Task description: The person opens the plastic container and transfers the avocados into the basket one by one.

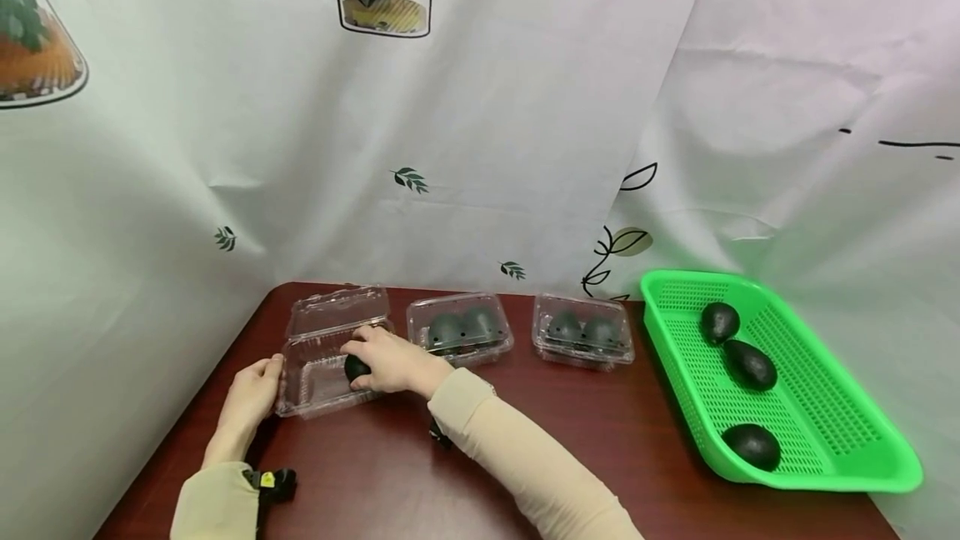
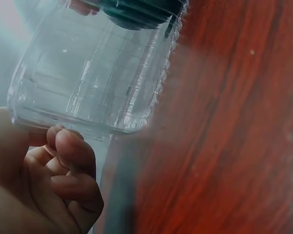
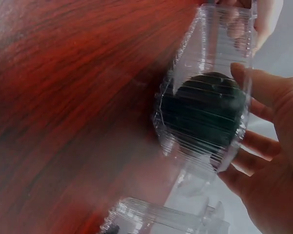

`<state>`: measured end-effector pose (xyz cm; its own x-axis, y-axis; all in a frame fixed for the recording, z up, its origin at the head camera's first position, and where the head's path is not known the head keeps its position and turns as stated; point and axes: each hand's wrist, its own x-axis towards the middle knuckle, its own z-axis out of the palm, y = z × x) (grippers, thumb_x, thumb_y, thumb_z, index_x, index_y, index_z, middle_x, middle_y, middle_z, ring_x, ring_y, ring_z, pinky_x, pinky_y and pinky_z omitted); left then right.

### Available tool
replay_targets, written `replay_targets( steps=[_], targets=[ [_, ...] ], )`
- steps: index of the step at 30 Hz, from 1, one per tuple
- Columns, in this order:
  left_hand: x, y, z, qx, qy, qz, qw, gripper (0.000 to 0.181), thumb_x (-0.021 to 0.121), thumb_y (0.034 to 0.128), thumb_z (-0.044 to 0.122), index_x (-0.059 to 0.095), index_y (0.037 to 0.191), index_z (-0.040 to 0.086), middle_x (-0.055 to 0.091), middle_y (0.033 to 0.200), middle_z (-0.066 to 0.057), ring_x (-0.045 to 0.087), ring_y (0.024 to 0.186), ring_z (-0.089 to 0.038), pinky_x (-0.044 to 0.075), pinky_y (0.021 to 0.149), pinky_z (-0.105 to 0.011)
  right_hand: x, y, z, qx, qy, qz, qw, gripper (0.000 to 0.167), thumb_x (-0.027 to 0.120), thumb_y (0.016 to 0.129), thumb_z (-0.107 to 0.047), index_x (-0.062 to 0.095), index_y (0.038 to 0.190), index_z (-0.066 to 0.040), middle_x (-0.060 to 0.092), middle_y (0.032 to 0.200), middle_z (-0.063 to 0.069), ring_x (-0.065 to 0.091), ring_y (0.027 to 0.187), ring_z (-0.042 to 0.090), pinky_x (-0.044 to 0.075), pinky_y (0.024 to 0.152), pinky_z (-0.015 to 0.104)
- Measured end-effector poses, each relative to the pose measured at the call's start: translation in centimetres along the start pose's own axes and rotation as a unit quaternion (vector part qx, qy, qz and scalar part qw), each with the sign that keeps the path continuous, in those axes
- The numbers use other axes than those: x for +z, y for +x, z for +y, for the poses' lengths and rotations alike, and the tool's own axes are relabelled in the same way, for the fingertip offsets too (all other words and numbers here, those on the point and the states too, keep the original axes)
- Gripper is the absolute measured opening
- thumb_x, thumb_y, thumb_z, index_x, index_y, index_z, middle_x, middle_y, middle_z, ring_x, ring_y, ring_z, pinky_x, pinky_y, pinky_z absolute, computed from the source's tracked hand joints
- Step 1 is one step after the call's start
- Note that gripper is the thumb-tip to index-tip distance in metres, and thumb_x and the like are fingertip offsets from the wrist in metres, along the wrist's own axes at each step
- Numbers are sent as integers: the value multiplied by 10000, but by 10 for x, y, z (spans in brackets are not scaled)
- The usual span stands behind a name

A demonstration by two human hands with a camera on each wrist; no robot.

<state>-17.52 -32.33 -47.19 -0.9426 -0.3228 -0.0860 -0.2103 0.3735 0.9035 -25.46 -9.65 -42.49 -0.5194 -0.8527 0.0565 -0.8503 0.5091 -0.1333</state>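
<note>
Dark fruit [image 1: 356, 370] in clear container [image 1: 318, 382], partly behind 1 of the hands [image 1: 392, 362]

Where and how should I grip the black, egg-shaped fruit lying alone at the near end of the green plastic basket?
I'd come from above and grip the black, egg-shaped fruit around its rounded middle, across its width. It lies lengthwise roughly left to right, low in the near-left corner of the green plastic basket, whose walls would likely block a sideways approach.
</note>
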Motion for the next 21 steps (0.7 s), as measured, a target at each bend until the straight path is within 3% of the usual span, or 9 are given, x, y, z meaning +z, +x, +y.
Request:
replay_targets(
  steps=[4,11,21],
  targets=[
    [2,0,-1,110,136,-39,9998,466,330,1060,416,473,804,54,452,641,8,421,501,-125,386,467,-283,6,2,0,130,-24,79,9999,519,720,891,-379,563,1355,-208,489,1365,27,497,1193,142,391,973,228],
    [4,1,-3,345,232,-31,9991,471,300,1069,403,453,794,51,445,643,-10,408,507,-130,373,473,-284,10,8,-7,340,-7,39,9994,537,714,895,-384,544,1376,-218,470,1405,64,447,1269,186,389,993,242],
    [3,-1,-4,408,381,11,9984,468,284,1072,394,457,800,55,456,683,-23,441,581,-153,377,538,-294,16,15,-16,726,-20,35,9974,581,740,870,-402,532,1389,-246,440,1432,60,428,1290,192,404,987,237]
  ],
)
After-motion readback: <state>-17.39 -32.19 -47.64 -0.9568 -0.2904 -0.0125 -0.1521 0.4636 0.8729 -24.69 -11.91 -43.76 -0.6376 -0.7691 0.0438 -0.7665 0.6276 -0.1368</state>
